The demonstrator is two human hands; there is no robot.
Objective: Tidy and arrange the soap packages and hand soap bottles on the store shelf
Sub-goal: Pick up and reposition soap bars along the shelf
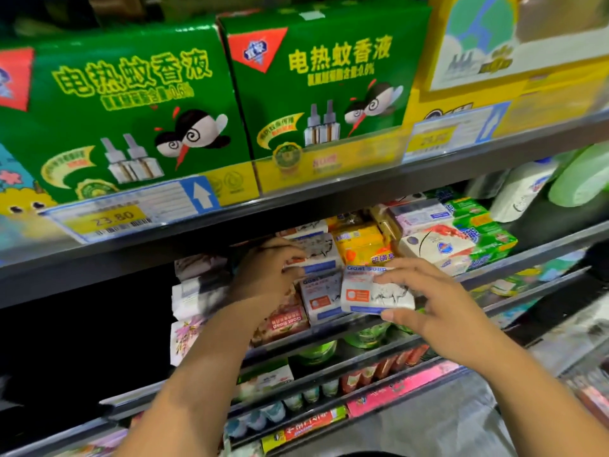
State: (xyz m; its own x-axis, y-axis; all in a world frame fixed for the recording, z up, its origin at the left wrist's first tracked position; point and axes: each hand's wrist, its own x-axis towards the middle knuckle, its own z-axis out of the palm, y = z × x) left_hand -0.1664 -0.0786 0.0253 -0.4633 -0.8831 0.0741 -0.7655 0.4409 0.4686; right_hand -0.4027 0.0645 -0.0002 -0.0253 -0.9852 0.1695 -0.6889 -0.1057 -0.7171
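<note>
My right hand (431, 301) grips a white and blue Goat Soap box (372, 291) by its right end, fingers over the top and thumb under it, at the front of the middle shelf. My left hand (263, 275) reaches in beside it and holds another white soap box (316, 252) lying on a stack. A third Goat Soap box (321, 296) stands between the two hands. A red Goat Soap pack (285, 323) lies below my left wrist. Yellow soap packs (361, 242) and white and green soap packs (438, 245) fill the shelf to the right.
The shelf above carries big green mosquito-liquid boxes (316, 80) behind a price rail (112, 219). White and green bottles (524, 189) stand at the far right of the soap shelf. White floral packs (194, 291) are stacked at the left. Lower shelves (329, 374) hold small bottles and tubes.
</note>
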